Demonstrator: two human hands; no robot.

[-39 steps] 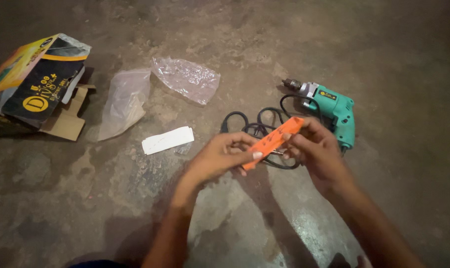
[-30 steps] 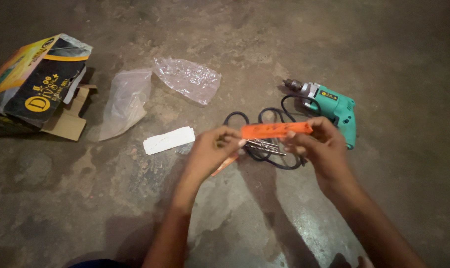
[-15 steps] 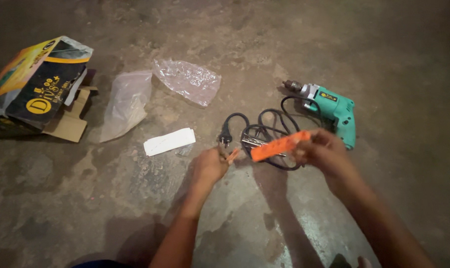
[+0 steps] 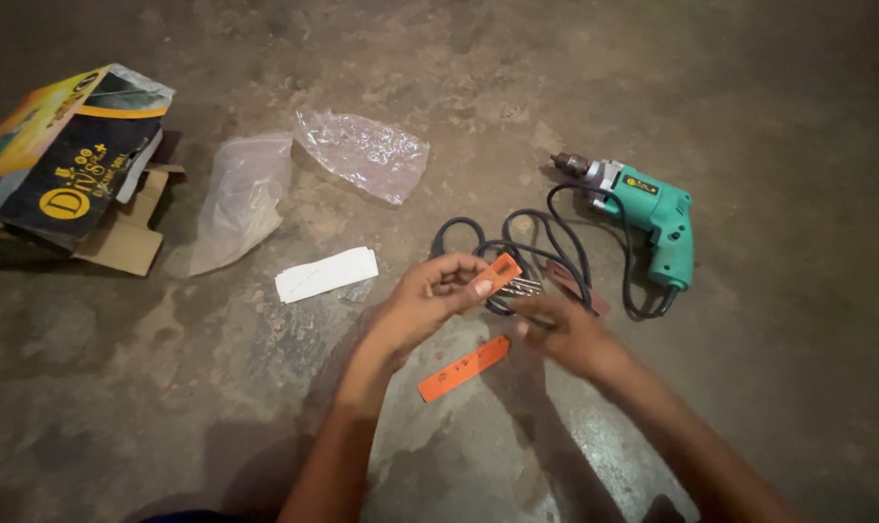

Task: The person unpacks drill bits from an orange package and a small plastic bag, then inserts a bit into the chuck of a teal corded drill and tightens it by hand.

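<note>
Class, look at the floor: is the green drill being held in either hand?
No, the green drill lies on the floor, apart from both hands.

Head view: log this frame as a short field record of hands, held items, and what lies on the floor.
left hand: holds an orange holder with drill bits sticking out
right hand: at the bit tips, fingers pinched; grip unclear
orange strip: flat on the floor, below the hands
drill: green, lying on its side, black cord coiled beside it
white card: left of the hands
plastic bags: two, crumpled
box: open, far left
</note>
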